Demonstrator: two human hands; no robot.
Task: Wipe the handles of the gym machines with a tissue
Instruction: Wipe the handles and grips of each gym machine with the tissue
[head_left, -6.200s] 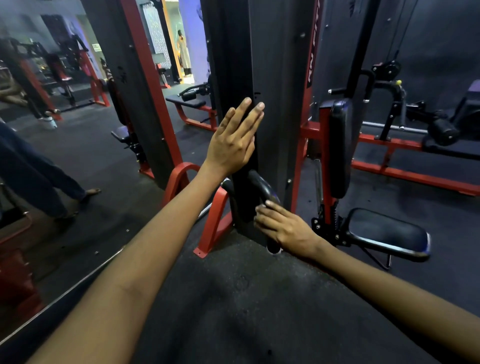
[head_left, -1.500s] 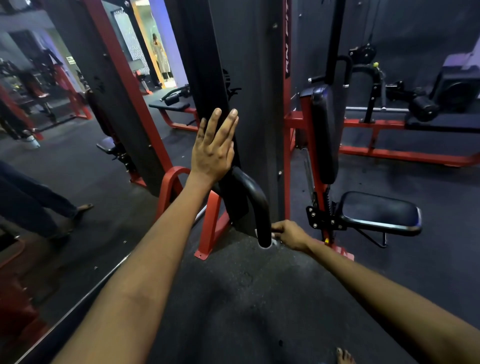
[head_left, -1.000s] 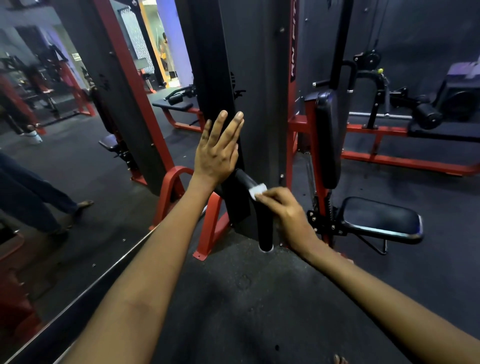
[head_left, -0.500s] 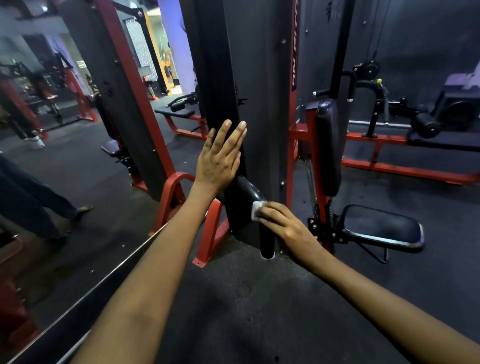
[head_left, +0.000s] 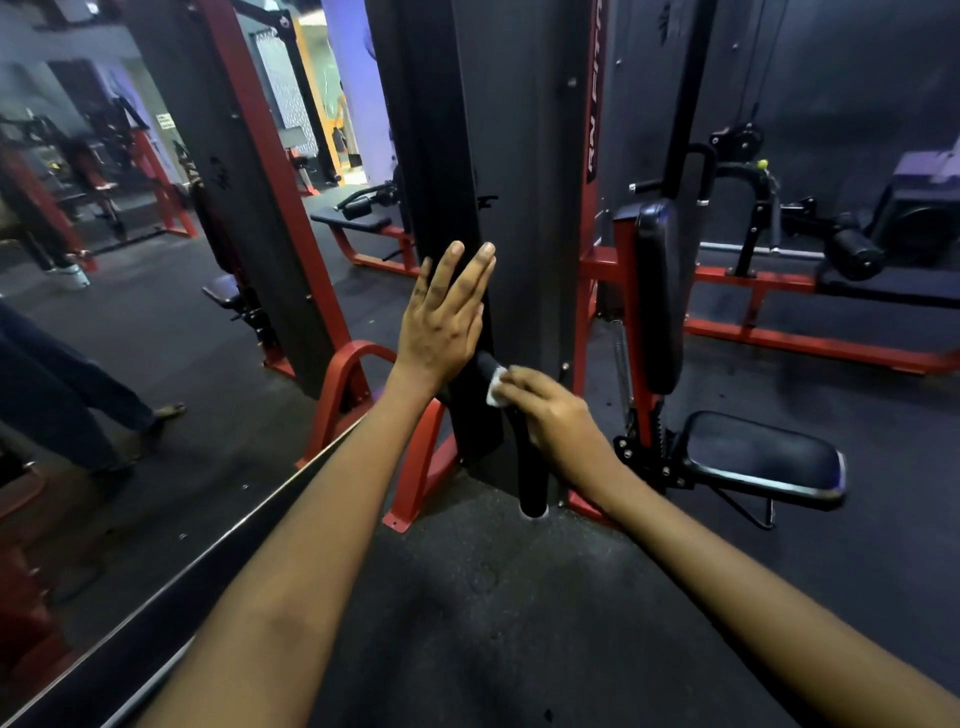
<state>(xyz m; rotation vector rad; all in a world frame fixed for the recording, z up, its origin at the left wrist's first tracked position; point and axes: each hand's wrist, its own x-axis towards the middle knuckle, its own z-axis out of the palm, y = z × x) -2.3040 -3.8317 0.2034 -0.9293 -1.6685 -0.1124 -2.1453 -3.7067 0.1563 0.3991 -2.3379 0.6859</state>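
Pressing a small white tissue (head_left: 496, 387) against the upper bend of the black handle (head_left: 527, 457) at the foot of the dark machine column (head_left: 519, 208), the right hand (head_left: 553, 415) curls round it while the left hand (head_left: 444, 322) lies flat, fingers straight, on the column, with the padded seat (head_left: 763, 457) just right.

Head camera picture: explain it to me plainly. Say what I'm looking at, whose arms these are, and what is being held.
The camera sits on a person's head, looking forward and down, so both bare arms are theirs. The left hand rests flat, fingers straight, against the tall black upright column of a gym machine. The right hand presses a small white tissue onto the curved black padded handle. To the right stands a black padded seat on a red metal frame. The dark rubber floor lies below.
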